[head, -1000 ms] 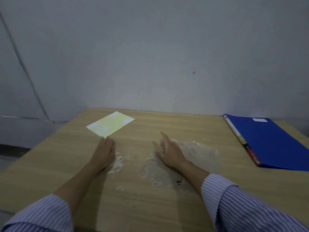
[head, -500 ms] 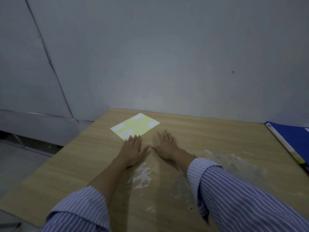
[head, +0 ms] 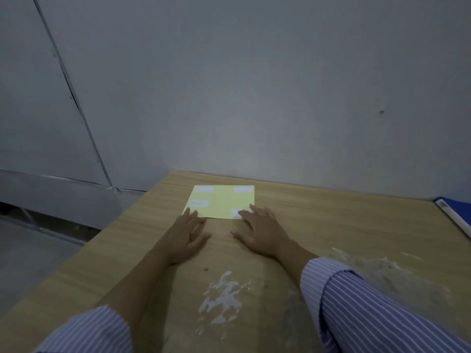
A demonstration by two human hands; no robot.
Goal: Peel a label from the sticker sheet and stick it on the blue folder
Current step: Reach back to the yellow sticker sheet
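A pale yellow sticker sheet (head: 222, 201) with several white labels lies flat on the wooden table near the far left corner. My left hand (head: 185, 235) rests palm down, its fingertips on the sheet's near left corner. My right hand (head: 260, 231) also lies flat with fingers spread, the fingertips touching the sheet's near right corner beside a white label (head: 235, 213). Neither hand holds anything. Only a corner of the blue folder (head: 456, 210) shows at the right edge.
The wooden table (head: 344, 225) stands against a grey wall. White scuffed patches (head: 224, 299) mark the table's surface near me. The table's left edge drops to the grey floor (head: 30, 250).
The view has swung left, so the folder has slid almost out of sight. Both hands have moved forward to the sheet's near edge, and the sheet now lies square to me.
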